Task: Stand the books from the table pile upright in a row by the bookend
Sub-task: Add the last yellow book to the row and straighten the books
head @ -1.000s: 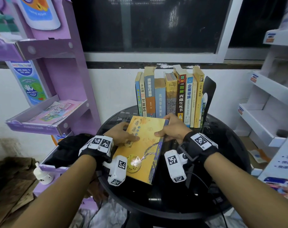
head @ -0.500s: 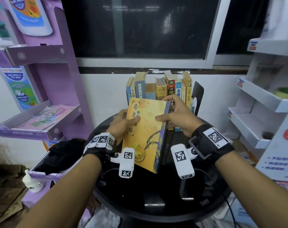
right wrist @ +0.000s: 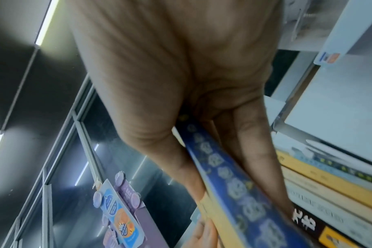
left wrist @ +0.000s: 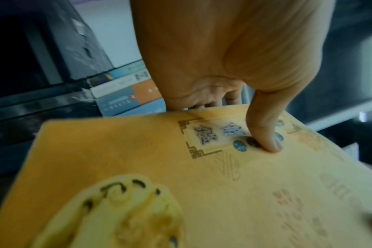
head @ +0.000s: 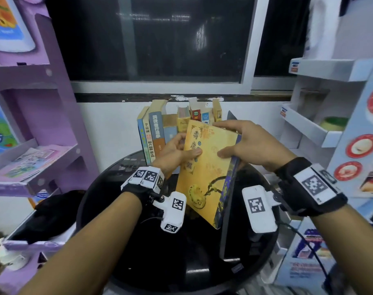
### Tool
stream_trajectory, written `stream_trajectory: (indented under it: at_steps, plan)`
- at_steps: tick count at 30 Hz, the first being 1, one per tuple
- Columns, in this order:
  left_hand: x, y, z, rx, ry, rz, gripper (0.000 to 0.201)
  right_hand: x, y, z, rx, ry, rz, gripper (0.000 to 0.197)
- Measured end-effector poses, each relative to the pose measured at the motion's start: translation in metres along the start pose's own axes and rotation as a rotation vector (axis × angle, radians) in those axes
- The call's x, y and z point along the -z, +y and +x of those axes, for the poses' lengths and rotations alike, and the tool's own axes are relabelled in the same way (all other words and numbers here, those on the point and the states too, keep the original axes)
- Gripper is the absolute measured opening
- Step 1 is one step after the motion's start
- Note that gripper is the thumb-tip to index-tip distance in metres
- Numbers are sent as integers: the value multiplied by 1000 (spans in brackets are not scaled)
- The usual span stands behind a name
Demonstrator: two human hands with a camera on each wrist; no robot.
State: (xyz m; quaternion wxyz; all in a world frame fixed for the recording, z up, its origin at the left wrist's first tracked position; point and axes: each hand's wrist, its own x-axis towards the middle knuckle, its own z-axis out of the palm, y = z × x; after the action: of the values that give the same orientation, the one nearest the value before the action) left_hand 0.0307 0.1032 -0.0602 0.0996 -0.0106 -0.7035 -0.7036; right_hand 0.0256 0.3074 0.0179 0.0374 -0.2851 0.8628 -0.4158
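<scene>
A large yellow book (head: 211, 167) with a blue spine (right wrist: 234, 181) hangs tilted above the round black table (head: 138, 241), held by both hands. My left hand (head: 177, 150) grips its left edge, thumb on the cover (left wrist: 263, 134), fingers behind. My right hand (head: 245, 141) grips the spine side, thumb on the cover and fingers behind (right wrist: 255, 151). Behind it a row of books (head: 158, 133) stands upright at the table's back. The black bookend (head: 231, 116) at the row's right end is mostly hidden by the yellow book.
A purple display shelf (head: 32, 162) with leaflets stands to the left, a white shelf unit (head: 313, 124) to the right. A black cloth (head: 49, 213) lies on a low shelf at left. A dark window (head: 160, 39) and white wall are behind the row.
Both hands have lifted the yellow book off the table and tipped it up toward vertical, carrying it nearer the standing row. The head view has risen.
</scene>
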Motion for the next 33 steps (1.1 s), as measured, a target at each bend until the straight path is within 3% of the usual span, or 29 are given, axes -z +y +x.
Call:
stream_trajectory:
  at_steps: [5,13,22,27,33]
  plan:
    - [-30,16,24,-154,8,285,58,31,11,-6,-22,99,-147,60]
    - [-49,34,61,-579,78,1113,57,71,25,-16,-67,275,-223,61]
    - [-69,23,111,-594,184,1509,80,85,36,0,23,439,-233,62]
    - [-77,12,132,-489,228,1564,99,87,40,14,60,511,-281,62]
    - [-79,-7,139,-569,335,1603,110,90,37,28,89,539,-298,60]
